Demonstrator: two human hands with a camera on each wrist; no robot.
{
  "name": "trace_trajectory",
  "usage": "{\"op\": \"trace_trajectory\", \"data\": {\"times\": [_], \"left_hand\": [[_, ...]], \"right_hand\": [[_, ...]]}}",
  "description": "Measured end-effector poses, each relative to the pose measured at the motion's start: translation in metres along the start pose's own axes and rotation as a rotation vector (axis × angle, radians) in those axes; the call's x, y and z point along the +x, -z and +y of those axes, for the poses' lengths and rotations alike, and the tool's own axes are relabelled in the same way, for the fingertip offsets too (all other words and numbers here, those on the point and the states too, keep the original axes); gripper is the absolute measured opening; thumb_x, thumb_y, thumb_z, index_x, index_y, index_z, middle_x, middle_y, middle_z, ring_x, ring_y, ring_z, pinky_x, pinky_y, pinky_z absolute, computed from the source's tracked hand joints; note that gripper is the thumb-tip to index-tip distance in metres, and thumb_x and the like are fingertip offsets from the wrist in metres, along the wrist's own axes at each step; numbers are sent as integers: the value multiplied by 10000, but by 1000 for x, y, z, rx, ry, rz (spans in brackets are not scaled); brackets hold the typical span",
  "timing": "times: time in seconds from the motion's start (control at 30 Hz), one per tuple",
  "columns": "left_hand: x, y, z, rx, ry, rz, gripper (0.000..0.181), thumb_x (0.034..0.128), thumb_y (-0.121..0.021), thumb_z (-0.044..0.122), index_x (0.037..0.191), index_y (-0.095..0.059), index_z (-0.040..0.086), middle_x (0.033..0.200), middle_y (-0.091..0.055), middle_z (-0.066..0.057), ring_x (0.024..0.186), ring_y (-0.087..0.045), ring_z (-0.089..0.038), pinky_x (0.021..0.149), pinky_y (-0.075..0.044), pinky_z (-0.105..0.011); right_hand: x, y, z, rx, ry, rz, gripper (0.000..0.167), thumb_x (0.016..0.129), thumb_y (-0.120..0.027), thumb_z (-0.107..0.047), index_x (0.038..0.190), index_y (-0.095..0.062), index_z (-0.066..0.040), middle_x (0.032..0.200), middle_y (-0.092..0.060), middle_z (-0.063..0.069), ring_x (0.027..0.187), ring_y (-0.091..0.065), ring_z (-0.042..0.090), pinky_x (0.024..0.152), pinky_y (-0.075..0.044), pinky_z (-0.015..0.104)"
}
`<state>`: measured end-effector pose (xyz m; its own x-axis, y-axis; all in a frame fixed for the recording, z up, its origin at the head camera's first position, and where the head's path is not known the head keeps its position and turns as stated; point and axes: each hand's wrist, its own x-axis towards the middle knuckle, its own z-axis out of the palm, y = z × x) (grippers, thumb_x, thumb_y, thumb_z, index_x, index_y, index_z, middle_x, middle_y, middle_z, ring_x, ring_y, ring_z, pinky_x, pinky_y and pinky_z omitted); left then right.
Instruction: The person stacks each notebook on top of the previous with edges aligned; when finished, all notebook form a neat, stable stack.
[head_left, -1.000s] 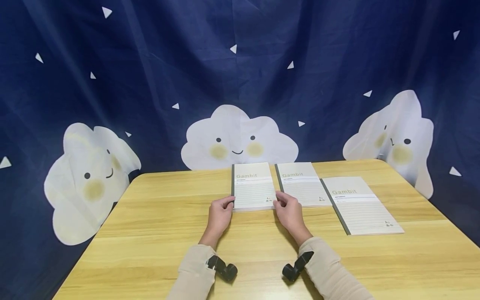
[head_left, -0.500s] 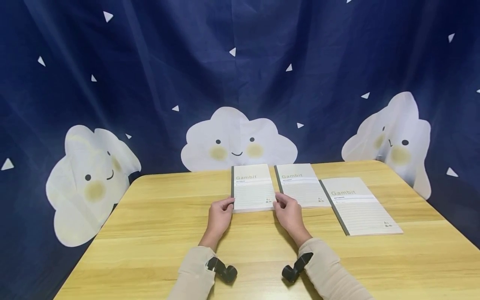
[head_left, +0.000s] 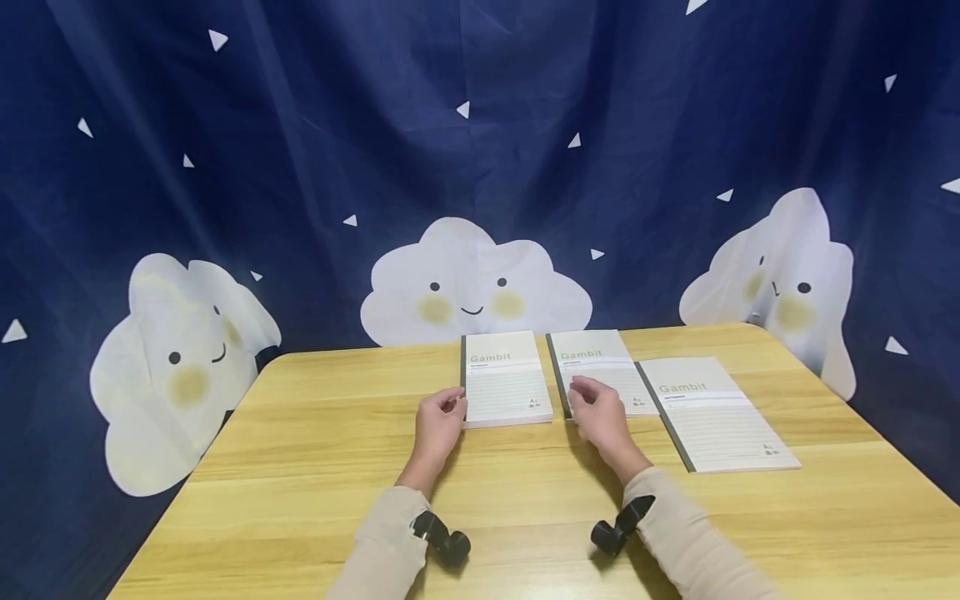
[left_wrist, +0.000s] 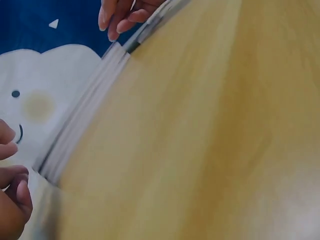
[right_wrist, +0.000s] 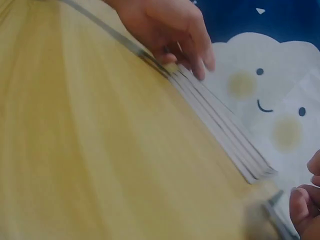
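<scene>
**Cream-covered stack (head_left: 506,383) lies square near the far edge**

The stack lies flat on the desk (head_left: 322,475), close to the middle of its far edge, dark spine toward the left edge. Both wrist views show several layers along its near side, lying nearly flush.

The left hand (head_left: 438,423) is at the stack's spine side with fingers loosely bent. Its fingertips meet or almost meet that side, which I cannot settle; the grip is relaxed and does not appear to clasp anything. The right hand (head_left: 602,417) is apart from the stack, over the near left corner of a second notebook (head_left: 603,360). Its fingers are also loosely curled, with nothing held; whether they touch the cover is unclear.

That second notebook lies just beside the stack, also along the far edge. A third notebook (head_left: 720,417) sits farther toward the right edge, its spine slanted.

I judge the step in hand to be gathering notebooks into one pile, with this layer seemingly aligned. The next move would call for sliding the fingers under the second notebook's edge, lifting it level, and bringing it over the stack without nudging the lower layers.
</scene>
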<state>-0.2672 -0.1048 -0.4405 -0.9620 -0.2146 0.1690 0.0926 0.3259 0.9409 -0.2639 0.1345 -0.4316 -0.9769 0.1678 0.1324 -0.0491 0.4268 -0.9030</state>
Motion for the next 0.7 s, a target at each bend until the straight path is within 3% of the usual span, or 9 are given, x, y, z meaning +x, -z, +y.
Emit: {"op": "trace_trajectory", "data": {"times": [0.17,0.3,0.47,0.6,0.7], "left_hand": [[2,-4,19,-25,-26,-20,287,871,-623,104,1136,-661,0,1118,-638,-146,943,-535,-231,761,-486,-297],[-1,-16,37,-61,-72,-53,263,863,-623,68,1111,-664,-8,1059,-649,-163,893,-556,-218,762,-492,-283],[-7,-42,53,-135,-75,-141,254,862,-631,82,1102,-662,4,1007,-658,-145,881,-586,-207,790,-513,-302],[-17,-67,57,-182,-42,-230,280,870,-627,115,1131,-644,15,1013,-647,-105,899,-591,-184,775,-526,-282],[-27,-86,58,-224,-14,-294,299,872,-624,117,1147,-628,1,997,-626,-90,872,-608,-237,730,-543,-291]], "right_hand": [[9,22,-2,-50,20,-41,399,925,-517,-112,1294,-521,40,1214,-598,238,1080,-597,336,941,-487,411],[15,43,-2,-128,40,-72,412,929,-506,-137,1294,-514,54,1210,-591,261,1087,-593,364,939,-481,436],[18,71,0,-192,20,-81,441,935,-491,-162,1316,-486,60,1245,-562,276,1147,-543,384,934,-470,430],[16,90,4,-204,-1,-104,463,939,-486,-170,1330,-461,77,1247,-550,292,1115,-553,384,813,-508,339],[15,101,7,-207,-11,-131,481,943,-489,-182,1332,-444,97,1240,-543,313,1063,-580,392,785,-521,336]]}}
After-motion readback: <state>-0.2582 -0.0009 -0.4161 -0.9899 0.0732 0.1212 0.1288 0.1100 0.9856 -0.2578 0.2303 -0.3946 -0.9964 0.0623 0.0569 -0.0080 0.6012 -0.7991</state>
